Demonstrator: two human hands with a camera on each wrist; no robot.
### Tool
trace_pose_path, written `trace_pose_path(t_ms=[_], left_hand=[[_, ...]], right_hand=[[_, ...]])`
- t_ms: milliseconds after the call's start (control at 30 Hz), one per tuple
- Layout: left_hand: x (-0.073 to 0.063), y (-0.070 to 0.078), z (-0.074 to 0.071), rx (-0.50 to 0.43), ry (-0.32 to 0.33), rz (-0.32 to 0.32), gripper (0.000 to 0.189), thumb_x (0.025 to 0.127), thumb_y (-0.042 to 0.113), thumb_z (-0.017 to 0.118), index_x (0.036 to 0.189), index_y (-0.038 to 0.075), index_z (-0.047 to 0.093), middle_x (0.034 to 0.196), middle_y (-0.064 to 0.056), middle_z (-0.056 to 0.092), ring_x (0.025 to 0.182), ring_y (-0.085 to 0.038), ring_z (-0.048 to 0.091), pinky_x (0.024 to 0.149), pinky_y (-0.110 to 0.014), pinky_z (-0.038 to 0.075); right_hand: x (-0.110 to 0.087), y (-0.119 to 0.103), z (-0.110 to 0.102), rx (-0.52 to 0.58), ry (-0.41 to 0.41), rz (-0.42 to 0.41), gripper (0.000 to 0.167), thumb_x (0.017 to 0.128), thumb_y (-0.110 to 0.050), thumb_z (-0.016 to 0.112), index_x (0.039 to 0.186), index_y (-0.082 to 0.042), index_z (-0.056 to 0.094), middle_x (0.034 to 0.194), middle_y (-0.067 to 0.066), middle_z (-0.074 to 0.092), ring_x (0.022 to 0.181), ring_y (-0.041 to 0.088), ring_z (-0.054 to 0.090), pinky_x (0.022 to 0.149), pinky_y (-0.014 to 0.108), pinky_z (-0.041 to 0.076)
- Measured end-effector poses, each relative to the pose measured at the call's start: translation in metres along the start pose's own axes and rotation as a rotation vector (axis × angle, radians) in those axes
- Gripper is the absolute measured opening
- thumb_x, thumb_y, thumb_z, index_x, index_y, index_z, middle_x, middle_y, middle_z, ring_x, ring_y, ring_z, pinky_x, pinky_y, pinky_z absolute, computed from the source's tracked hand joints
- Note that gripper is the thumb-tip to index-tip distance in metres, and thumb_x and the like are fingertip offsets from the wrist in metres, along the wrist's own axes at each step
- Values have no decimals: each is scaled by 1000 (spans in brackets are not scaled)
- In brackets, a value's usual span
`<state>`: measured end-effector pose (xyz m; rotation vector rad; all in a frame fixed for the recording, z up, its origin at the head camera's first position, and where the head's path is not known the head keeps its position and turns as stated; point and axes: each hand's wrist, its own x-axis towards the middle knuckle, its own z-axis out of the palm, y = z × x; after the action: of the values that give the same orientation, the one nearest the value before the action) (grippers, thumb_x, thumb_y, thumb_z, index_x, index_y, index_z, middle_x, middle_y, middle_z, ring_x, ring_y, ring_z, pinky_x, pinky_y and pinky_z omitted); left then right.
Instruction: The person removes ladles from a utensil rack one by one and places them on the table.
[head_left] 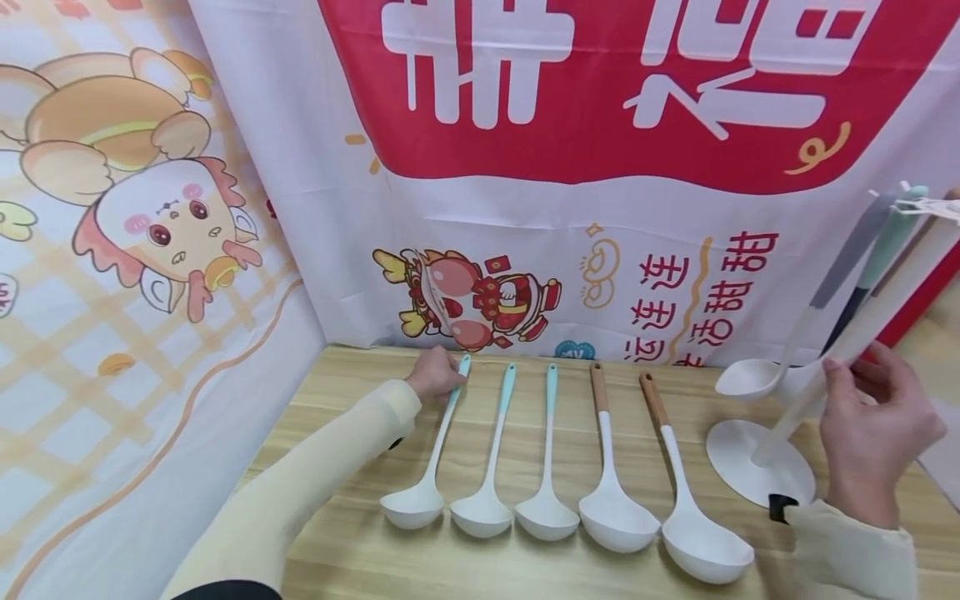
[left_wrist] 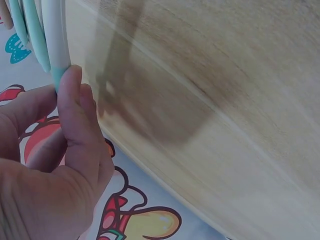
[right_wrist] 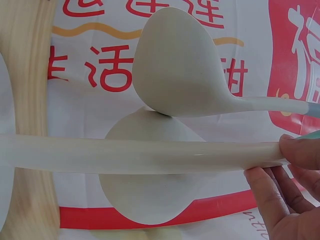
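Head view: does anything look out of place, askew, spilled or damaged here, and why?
The cartoon animal on the left-hand cloth looks odd: it is upside down, its head below its body. Nothing looks spilled or visibly damaged; the five soup ladles lie in a row, bowls all at the same end.

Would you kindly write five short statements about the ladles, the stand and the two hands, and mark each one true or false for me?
1. Five ladles lie in a row on the wooden table. True.
2. The left hand pinches the middle ladle's handle. False: it pinches the leftmost ladle by its turquoise handle.
3. The right hand holds the white stand by its pole. True.
4. All five handles in the row are brown. False: three are turquoise, two brown.
5. A grey-handled ladle hangs on the stand. True.
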<state>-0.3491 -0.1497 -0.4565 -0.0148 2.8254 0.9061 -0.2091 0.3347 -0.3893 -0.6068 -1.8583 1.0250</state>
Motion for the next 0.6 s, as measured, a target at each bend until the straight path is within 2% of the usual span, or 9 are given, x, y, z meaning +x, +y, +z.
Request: trace_pose_path(t_ms=[133,333,467,600], left_hand=[[3,0,3,22,3,2,13,90,8,77,81,0,75,61,-4,63,45,-12,61,46,-22,55],[4,0,8,59,-11,5,17,89,6,76,74,-1,73,55,-2,60,41,-10,59,45,-21,55],[4,2,10,59,2,12,17,88,5,76,72,-1,73,54,-1,59,41,-10,59,44,-21,54],[3,4,9,68,11,5,20,88,6,77,69,1,71,52,0,57,41,-11,59,42,-18,50]], right_hand=[[0,0,0,1,-8,5,37,102,-35,68,139,-32,69,131,-5,74,94,-19,51,101,10,51],[1,1,-1,15,-16,12,37,102,-34,68,139,-33,69,130,-8,74,94,-18,52,101,10,51],[2,2,-1,21,-4,-12,36,102,-34,69,138,-32,69,128,-8,74,93,-19,52,100,9,51],[2,3,-2,41,19,-48,34,101,-32,71,135,-29,72,118,-15,75,90,-20,53,96,7,51]])
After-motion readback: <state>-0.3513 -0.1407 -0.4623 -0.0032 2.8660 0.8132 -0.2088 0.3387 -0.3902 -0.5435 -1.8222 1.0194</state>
